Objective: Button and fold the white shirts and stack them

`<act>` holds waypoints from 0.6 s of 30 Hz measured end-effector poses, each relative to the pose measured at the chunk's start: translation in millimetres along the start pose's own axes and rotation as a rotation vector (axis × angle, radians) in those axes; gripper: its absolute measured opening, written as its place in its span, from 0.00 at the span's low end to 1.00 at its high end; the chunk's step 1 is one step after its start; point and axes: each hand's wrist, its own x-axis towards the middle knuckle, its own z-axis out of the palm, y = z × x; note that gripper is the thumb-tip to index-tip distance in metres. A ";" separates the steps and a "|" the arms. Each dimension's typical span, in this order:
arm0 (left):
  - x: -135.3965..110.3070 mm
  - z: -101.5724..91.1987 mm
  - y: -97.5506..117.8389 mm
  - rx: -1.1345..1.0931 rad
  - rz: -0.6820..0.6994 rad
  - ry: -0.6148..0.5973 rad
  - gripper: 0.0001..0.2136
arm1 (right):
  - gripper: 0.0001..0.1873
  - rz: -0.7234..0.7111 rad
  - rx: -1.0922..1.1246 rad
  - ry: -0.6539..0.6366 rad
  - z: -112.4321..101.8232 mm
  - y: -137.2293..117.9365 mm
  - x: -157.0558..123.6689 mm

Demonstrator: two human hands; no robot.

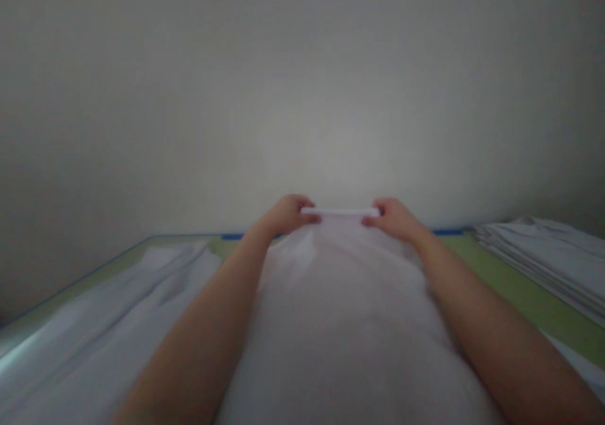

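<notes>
Since only two narrow pinches hold far edge (pixel 340 212) of white cloth (pixel 350 318), slip at either end could let it sag; uneven pull might skew it or set creases. Left hand (pixel 287 214) nearly closed, gripping edge's left end; right hand (pixel 396 217) likewise at right end. Cloth spans gap between hands, then spreads toward person, between left forearm (pixel 220 311) and right forearm (pixel 482 311), above green table (pixel 501 283). Blur hides how much rests there. Layered stack (pixel 558 248) sits well right of right hand.
</notes>
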 end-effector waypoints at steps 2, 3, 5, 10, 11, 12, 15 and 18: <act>-1.8 3.1 -1.1 0.039 -0.061 -0.080 0.19 | 0.20 0.010 0.042 0.015 3.3 0.6 -1.0; -2.9 4.8 -1.3 0.050 -0.076 -0.102 0.19 | 0.21 0.014 0.064 0.022 5.0 1.5 -2.0; -4.4 8.9 -1.6 0.052 -0.089 -0.111 0.20 | 0.24 0.015 0.104 0.020 8.7 5.5 -4.2; 0.2 20.1 -11.8 0.061 -0.106 -0.156 0.22 | 0.16 0.046 0.225 -0.396 19.8 24.9 4.6; 2.5 22.3 -16.2 0.065 -0.107 -0.177 0.23 | 0.15 0.052 0.262 -0.457 22.2 28.5 10.0; 4.7 24.6 -21.1 0.069 -0.114 -0.196 0.23 | 0.16 0.058 0.298 -0.470 24.6 31.5 16.0; 9.0 34.2 -37.2 0.098 -0.169 -0.268 0.25 | 0.24 0.106 0.361 -0.427 30.9 39.2 31.0; 9.6 48.8 -47.5 0.181 -0.200 -0.430 0.22 | 0.25 0.211 0.286 -0.595 30.7 51.3 28.8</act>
